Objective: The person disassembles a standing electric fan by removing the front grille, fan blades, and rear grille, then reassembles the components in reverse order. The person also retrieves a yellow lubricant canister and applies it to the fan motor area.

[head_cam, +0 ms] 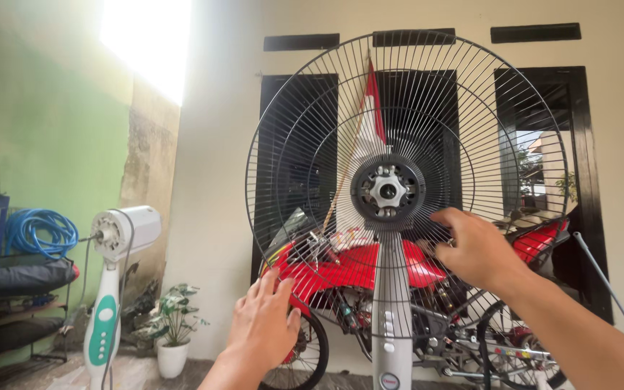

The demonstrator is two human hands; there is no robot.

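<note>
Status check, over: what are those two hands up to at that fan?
Left hand open, on lower grille rim. Right hand open, fingers on wires beside hub. Red motorbike behind; nothing between hands and fan.

A wire fan guard (406,191) stood upright on its stand column (391,318) at the middle, with the hub (388,191) at its centre. The left hand (263,325) lay against the guard's lower left rim, the right hand (474,249) on the wires right of the hub. Behind the guard stood a motorcycle (370,271) (before the windowed wall). Far left stood a second fan stand (113,289), a potted plant (171,325) between it and the motorcycle, and a coiled hose (37,232) on a rack further left.
</note>
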